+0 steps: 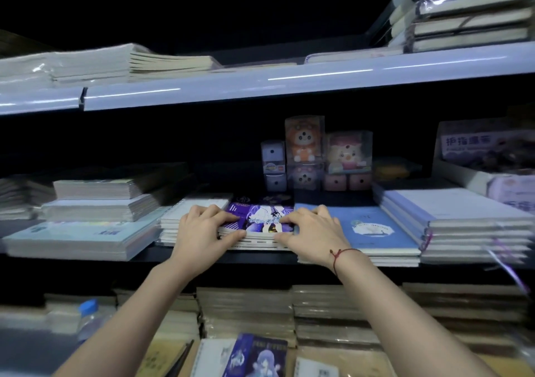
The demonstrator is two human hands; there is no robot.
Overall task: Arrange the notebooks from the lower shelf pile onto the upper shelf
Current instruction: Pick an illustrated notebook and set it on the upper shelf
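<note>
Purple-covered notebooks (257, 223) stacked flat on shelf (220, 256)

White stack (179, 217) and blue stack (373, 232) hem in the purple stack (257, 226). Toy boxes (315, 156) stand behind. The dark gap above looks open.

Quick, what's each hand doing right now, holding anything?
Left hand: grips the left edge of the purple notebook stack, fingers on top, thumb at the front.
Right hand: grips the same stack's right edge.

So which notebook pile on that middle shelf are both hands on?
The pile with the purple illustrated cover, between the white stack and the light blue notebooks. The left hand and right hand grip its front corners.
</note>
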